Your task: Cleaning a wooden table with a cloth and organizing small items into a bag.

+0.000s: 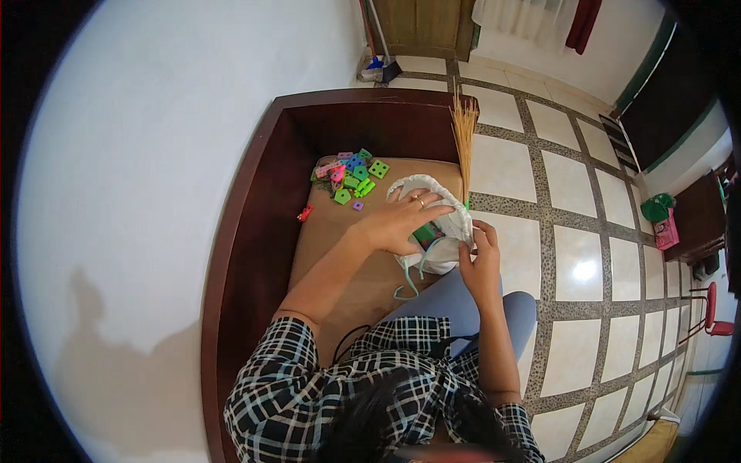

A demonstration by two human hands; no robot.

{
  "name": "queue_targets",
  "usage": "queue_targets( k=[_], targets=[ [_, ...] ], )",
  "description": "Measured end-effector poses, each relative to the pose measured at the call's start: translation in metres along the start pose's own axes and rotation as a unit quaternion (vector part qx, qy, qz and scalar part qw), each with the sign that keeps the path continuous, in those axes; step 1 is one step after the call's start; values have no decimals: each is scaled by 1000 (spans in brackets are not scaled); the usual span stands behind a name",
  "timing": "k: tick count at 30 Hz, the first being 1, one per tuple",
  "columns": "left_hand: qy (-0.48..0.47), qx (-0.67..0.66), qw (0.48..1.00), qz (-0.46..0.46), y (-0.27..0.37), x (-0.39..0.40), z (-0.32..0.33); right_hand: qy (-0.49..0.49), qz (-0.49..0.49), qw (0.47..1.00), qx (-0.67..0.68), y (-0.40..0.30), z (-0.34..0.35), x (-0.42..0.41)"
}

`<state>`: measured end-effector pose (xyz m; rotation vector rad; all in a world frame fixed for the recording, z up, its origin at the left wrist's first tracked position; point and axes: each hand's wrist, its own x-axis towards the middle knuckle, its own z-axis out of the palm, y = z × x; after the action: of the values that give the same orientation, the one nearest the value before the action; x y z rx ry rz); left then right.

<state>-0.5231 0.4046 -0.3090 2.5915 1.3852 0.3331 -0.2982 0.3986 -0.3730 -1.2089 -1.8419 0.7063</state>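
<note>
A white drawstring cloth bag [431,182] stands on the tan seat cushion near its right edge, its mouth towards me. My right hand [481,252] pinches the right side of the bag's rim between thumb and fingers. Across the mouth of the bag spreads my left hand [399,220], its fingers apart and a ring on one finger. It covers part of the opening. Inside the bag I see a green block [424,232] and other coloured pieces, partly hidden. A light teal drawstring [408,280] hangs down the front onto the cushion.
A pile of colourful plastic toy blocks [350,176] lies on the cushion [324,260]. A small red toy [305,213] rests by the dark wooden backrest [252,243]. A stick broom [464,139] leans at the bench's right end. Tiled floor [579,249] lies to the right.
</note>
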Motion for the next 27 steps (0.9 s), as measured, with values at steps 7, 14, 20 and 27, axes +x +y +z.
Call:
queue_targets(
  k=[7, 14, 20, 27],
  targets=[
    [259, -245, 934, -16, -46, -40, -18, 5, 27, 999, 36, -9, 7, -2],
    [244, -42, 825, -509, -226, -107, 100, 10, 29, 999, 21, -2, 15, -4],
    [136, 2, 706, -695, -269, -118, 228, -8, 20, 999, 27, -1, 17, -5],
    [36, 12, 667, -744, -264, -83, 238, -39, 49, 998, 29, 7, 22, -7]
  ],
)
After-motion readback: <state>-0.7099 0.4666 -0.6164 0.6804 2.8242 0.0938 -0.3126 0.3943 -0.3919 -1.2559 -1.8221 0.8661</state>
